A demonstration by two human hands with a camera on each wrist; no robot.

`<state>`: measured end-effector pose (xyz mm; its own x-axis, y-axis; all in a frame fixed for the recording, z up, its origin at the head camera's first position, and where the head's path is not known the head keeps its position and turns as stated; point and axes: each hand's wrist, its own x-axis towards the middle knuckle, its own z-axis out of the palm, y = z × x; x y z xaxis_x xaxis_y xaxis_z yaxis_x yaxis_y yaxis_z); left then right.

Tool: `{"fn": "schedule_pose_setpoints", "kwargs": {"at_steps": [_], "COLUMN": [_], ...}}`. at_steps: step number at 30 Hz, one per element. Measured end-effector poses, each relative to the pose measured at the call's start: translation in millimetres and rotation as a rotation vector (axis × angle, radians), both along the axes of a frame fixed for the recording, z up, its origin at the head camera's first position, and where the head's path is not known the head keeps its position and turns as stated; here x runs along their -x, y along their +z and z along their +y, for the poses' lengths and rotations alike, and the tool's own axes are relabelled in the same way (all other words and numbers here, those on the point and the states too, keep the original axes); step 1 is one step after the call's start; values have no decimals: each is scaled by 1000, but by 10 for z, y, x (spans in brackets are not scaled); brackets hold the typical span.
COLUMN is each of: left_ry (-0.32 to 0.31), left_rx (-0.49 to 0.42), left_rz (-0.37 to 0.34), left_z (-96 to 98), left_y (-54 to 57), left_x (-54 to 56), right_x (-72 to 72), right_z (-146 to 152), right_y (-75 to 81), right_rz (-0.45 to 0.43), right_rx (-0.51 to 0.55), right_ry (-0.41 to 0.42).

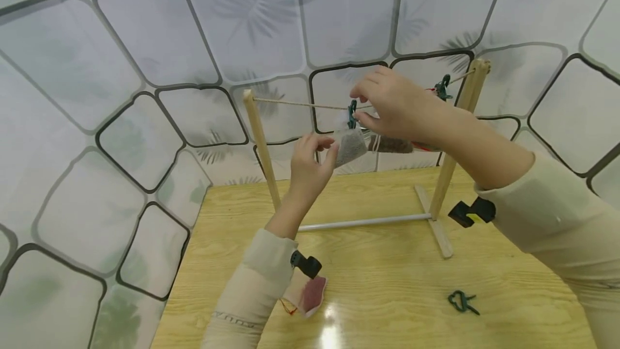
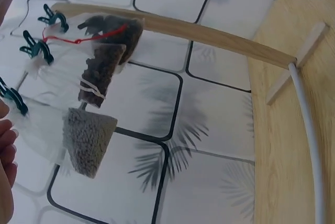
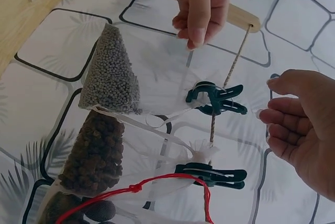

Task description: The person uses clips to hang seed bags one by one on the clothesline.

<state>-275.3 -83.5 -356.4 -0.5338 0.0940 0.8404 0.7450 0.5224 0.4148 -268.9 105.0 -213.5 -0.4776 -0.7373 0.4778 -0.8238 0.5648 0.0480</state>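
A sheer bag of grey granules (image 3: 112,72) hangs from the cord by a dark green clip (image 3: 214,98). My right hand (image 3: 303,124) is beside the clip handles, fingers loosely bent and apart from the clip in the right wrist view. My left hand (image 1: 310,166) is at the near side of the bag, its fingers relaxed with nothing visible between them. A second clip (image 3: 212,176) holds a bag of brown pieces (image 3: 94,153). Farther along, a bag of dark stones (image 2: 118,30) with a red drawstring (image 2: 78,41) hangs from another clip (image 2: 53,19).
The cord (image 1: 290,102) runs between a left wooden post (image 1: 261,144) and a right one (image 1: 450,176), joined low by a white rod (image 1: 368,223). A loose green clip (image 1: 462,301) and a reddish-filled bag (image 1: 312,295) lie on the table (image 1: 387,273), the bag near my left sleeve.
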Motion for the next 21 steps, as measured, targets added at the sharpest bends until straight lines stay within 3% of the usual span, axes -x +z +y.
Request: {"fn": "schedule_pose_setpoints", "kwargs": {"at_steps": [7, 16, 18, 21], "left_ry": [-32, -88, -90, -83], "left_rx": [200, 398, 441, 515], "left_rz": [-1, -124, -121, -85], "left_z": [-145, -265, -280, -317], "left_y": [-7, -165, -202, -257], "left_x": [-209, -431, -461, -499], "right_x": [-77, -291, -323, -347], "right_z": [-14, -4, -1, -12], "right_y": [-147, -480, -571, -713], "right_rz": [65, 93, 89, 157], "right_rx": [21, -6, -14, -38], "right_ry": [19, 117, 126, 142]}}
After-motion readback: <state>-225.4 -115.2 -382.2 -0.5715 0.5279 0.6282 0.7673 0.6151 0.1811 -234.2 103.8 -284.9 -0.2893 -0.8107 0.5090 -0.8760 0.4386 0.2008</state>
